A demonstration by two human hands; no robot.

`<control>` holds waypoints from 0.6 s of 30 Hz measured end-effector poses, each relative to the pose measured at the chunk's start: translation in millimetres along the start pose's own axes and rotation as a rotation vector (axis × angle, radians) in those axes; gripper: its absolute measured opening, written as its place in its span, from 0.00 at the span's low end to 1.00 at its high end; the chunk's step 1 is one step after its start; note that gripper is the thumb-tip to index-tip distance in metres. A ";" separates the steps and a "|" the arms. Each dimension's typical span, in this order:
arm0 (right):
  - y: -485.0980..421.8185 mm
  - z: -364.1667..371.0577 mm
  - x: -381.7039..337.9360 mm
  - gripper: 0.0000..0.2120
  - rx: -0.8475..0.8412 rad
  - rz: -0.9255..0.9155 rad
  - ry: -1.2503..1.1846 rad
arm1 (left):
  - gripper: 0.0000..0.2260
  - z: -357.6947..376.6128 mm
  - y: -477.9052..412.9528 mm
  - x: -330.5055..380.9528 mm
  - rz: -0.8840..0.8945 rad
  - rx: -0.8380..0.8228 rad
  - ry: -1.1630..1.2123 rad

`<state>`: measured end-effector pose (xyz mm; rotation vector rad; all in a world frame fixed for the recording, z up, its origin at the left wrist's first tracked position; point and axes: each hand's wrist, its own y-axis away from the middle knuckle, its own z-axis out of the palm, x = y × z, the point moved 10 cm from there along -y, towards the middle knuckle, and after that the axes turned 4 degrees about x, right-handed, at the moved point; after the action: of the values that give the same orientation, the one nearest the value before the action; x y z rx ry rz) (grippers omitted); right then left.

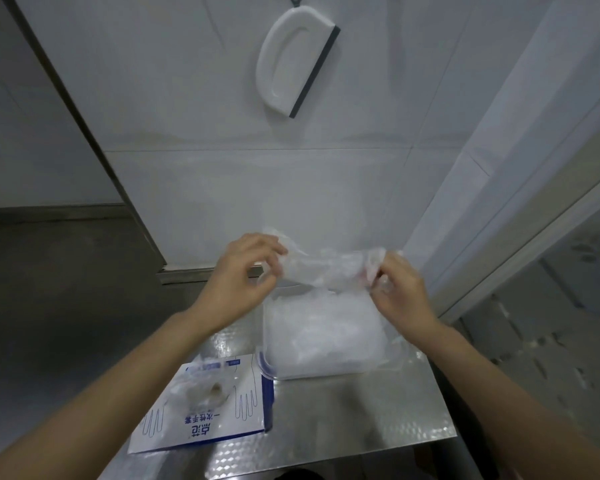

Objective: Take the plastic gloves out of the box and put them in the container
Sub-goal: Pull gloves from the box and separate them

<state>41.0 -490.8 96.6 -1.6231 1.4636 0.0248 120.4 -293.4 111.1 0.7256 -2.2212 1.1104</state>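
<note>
I hold a bunch of plastic gloves (326,268) stretched between my two hands, just above the far side of the clear container (264,362). My left hand (243,271) pinches one end with curled fingertips and thumb, and my right hand (399,289) pinches the other end, some film bunched in its fingers. The film looks nearly weightless, limp and crinkly, so I judge it takes no strength at all, only a firm pinch, since thin plastic like this tends to be slick and slips out of a loose grasp. It will likely cling to my skin and to the pile of gloves (323,334) already lying in the container, so I should take hold of it in a gathered wad, not by a single edge, and press it down rather than drop it, or it may drift over the rim. More film pokes out of the opening of the box (222,427) on the steel table (361,427), just beside the container's near left corner; the best hold there is the loose tuft itself.
</note>
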 end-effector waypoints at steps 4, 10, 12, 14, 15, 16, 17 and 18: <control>34.4 52.5 38.8 0.16 -0.491 0.083 0.214 | 0.03 49.4 30.6 -22.4 0.168 -0.314 -0.359; 79.8 111.6 70.9 0.17 -0.942 0.153 0.287 | 0.08 113.7 60.6 -59.4 0.102 -0.716 -0.685; 89.2 123.2 72.7 0.20 -1.028 0.130 0.317 | 0.10 129.2 68.5 -71.6 0.073 -0.835 -0.855; 92.2 127.3 73.5 0.23 -1.088 0.138 0.311 | 0.11 139.6 73.4 -79.7 0.038 -0.919 -0.988; 92.7 126.4 73.9 0.25 -1.128 0.173 0.284 | 0.10 141.1 71.8 -79.6 0.020 -0.922 -1.025; 93.0 124.6 74.8 0.27 -1.164 0.232 0.241 | 0.10 140.8 67.9 -77.9 -0.006 -0.894 -1.032; 89.2 120.4 71.9 0.27 -1.165 0.289 0.188 | 0.10 138.5 61.2 -74.7 -0.043 -0.832 -1.015; 81.0 116.4 66.5 0.25 -1.110 0.335 0.119 | 0.11 135.4 54.4 -72.7 -0.090 -0.754 -0.980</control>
<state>58.3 -459.8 -56.0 -2.1885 1.9477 1.1152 104.0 -361.8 -36.0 1.1226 -3.0131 -0.2951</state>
